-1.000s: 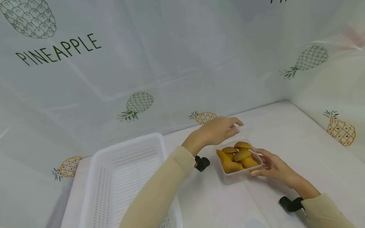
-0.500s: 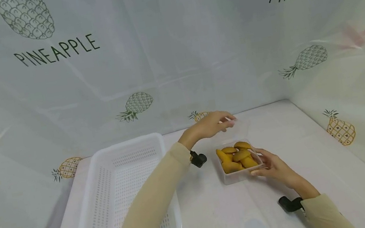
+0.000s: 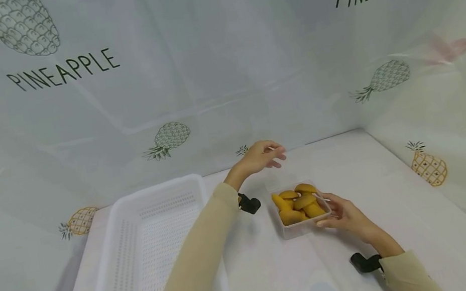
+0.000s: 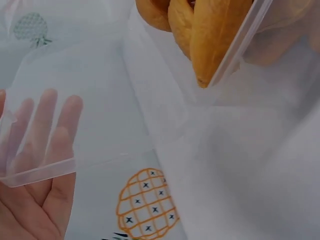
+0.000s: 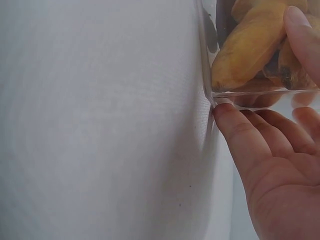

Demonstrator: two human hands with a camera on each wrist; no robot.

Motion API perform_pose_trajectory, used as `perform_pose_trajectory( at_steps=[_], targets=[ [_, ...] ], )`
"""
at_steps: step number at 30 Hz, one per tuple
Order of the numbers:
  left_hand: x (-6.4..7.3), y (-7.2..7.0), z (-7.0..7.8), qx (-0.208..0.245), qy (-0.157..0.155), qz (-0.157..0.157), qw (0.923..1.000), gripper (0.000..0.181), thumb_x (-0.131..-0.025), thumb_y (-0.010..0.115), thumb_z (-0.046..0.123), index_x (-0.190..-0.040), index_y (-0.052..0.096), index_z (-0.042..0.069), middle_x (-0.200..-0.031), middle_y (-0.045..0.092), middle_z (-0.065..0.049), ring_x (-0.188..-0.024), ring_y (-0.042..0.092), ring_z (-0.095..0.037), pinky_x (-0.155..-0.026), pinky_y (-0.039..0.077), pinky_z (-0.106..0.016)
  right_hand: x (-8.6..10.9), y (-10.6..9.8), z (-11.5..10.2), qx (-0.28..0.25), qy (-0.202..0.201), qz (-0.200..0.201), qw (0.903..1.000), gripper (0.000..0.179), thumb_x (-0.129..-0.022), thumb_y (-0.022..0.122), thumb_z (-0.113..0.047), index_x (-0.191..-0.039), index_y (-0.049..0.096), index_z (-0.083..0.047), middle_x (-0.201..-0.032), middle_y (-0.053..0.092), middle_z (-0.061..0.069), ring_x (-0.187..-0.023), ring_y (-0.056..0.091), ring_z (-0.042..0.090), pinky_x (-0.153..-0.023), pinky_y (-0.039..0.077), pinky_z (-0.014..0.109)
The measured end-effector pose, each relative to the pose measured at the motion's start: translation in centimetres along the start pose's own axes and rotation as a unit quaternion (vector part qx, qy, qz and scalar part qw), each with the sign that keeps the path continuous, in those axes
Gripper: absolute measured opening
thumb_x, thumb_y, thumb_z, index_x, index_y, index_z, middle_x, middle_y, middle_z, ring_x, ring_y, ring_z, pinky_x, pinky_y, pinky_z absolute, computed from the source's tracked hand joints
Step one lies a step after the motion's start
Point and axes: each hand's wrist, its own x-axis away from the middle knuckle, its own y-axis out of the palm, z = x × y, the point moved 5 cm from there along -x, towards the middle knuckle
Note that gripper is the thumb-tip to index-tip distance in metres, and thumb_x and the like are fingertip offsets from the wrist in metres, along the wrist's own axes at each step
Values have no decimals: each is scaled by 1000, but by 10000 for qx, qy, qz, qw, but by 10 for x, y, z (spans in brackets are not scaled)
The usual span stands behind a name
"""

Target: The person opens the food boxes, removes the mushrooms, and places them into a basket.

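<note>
Transparent plastic forms the square box (image 3: 299, 229) of yellow-brown mushrooms (image 3: 302, 203) on the white tabletop (image 3: 263, 275); the right hand (image 3: 348, 219), partly curled, grips its right side; the farther left hand (image 3: 259, 157), loosely bent beyond its left corner, holds a clear shallow lid (image 4: 92, 120).

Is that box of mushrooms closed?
No, the box stands open, while the left hand holds a clear lid away from it.

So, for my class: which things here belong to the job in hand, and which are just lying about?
In the job:
clear tub, in the right fingers
yellowish mushrooms inside it
clear lid, in the left fingers

Seemingly just there:
white basket, no fingers on it
pineapple-print curtain behind
</note>
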Motion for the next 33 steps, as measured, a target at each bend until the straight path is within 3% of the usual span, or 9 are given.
perform_pose_trajectory(
  at_steps=[8,13,15,20,24,30,33],
  targets=[
    [-7,2,-27,739,-403,684,9941,40,-104,56,33,-129,61,2,-110,73,-13,-91,73,-25,-94,54,-42,5,6,4,4,183,-40,9998,73,-82,78,3,-143,39,12,-126,56,37,-80,65,10,-68,58,25],
    [-12,4,-38,1198,-752,1131,9835,38,-102,60,32,-127,62,3,-109,73,-12,-92,73,-25,-95,53,-45,7,5,5,-22,163,-85,9998,74,-83,78,2,-145,38,11,-123,58,36,-80,64,10,-66,58,25],
    [-13,4,-42,1206,-962,1385,9783,37,-101,62,34,-124,64,6,-106,74,-9,-94,72,-25,-94,54,-42,6,3,4,31,73,-74,9999,74,-83,78,3,-145,39,10,-115,62,33,-75,60,7,-61,55,22],
    [-15,6,-51,1514,-1451,2072,9556,31,-98,67,32,-114,68,5,-103,72,-7,-95,72,-25,-81,58,-29,4,0,3,125,-13,-26,9999,73,-82,78,3,-144,41,9,-106,65,25,-68,50,5,-55,48,20],
    [-17,9,-59,1966,-1601,2394,9372,28,-96,70,26,-111,69,3,-107,69,-7,-92,70,-18,-69,57,-19,3,-1,3,28,-11,-44,10000,73,-82,79,3,-144,40,10,-112,62,28,-72,54,5,-59,51,20],
    [-20,12,-71,2556,-2189,2568,9060,35,-92,74,23,-122,66,4,-114,69,-11,-105,69,-24,-83,57,-27,0,0,3,-259,-205,-111,9994,75,-81,77,9,-143,37,16,-132,48,42,-90,65,8,-70,58,23],
    [-21,12,-77,2444,-2458,2629,9004,34,-93,72,22,-122,66,5,-115,71,-11,-105,69,-24,-85,57,-28,-1,-1,3,-212,-180,-58,9996,75,-80,78,8,-143,37,15,-131,49,41,-87,65,8,-68,57,23]
  ],
)
